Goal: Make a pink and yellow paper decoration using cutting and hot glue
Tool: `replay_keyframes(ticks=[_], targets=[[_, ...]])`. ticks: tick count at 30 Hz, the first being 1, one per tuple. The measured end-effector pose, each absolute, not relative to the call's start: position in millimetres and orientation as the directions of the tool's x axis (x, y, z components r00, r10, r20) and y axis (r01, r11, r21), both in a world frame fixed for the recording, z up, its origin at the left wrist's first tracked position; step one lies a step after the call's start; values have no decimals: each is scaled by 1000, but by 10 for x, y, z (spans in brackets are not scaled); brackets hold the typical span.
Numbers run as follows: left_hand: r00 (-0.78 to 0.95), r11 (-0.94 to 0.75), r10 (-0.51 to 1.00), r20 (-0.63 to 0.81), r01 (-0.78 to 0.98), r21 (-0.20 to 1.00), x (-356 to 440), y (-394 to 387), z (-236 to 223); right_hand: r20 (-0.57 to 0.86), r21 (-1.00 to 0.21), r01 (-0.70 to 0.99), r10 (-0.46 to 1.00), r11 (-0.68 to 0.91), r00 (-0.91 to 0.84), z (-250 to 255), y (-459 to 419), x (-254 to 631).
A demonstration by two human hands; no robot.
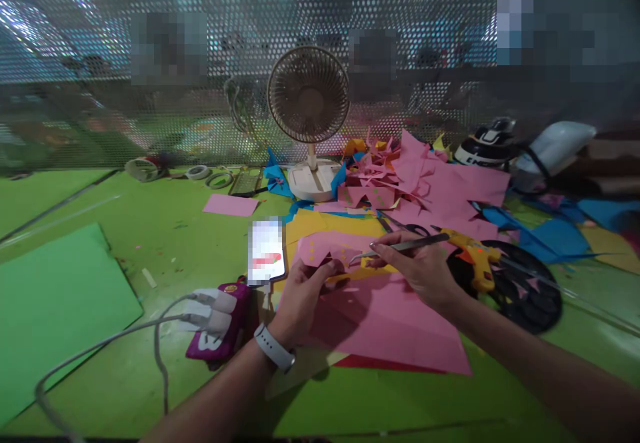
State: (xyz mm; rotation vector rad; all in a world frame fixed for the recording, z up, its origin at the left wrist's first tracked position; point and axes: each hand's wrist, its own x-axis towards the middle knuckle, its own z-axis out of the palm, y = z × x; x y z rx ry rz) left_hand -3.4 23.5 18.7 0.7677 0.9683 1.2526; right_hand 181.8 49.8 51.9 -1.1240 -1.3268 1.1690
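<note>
My right hand is closed around a pair of tweezers, whose bent tip points left. The tip is close to a pink paper piece dotted with small yellow shapes. My left hand, with a white watch on the wrist, pinches that piece at its lower edge; the fingertips are partly hidden behind it. Beneath both hands lie larger sheets of pink paper, with yellow paper behind them. A small yellow bit shows near the right fingers.
A fan stands at the back beside a heap of pink scraps. To the right, a yellow glue gun rests on a black round tray. A lit phone, purple power block and cables lie left; green paper is farther left.
</note>
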Motion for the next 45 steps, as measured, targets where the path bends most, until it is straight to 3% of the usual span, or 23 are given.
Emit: replay_keyframes(ticks=[16, 26, 34, 39, 45], targets=[[43, 185, 982, -185, -426, 886, -8, 228, 245, 53, -994, 93, 998, 56, -38, 612, 434, 1778], [129, 176, 982, -136, -383, 907, -15, 224, 252, 139, -985, 89, 985, 149, -104, 537, 457, 1820], [123, 162, 984, -126, -357, 920, -21, 227, 245, 75, -991, 101, 994, 82, -76, 605, 421, 1779], [114, 170, 984, -137, -361, 917, -16, 235, 264, 113, -990, 77, 990, 119, -83, 569, 442, 1797], [99, 177, 984, -150, -384, 906, -14, 226, 256, 168, -984, -65, 985, 166, -39, 463, 509, 1842]])
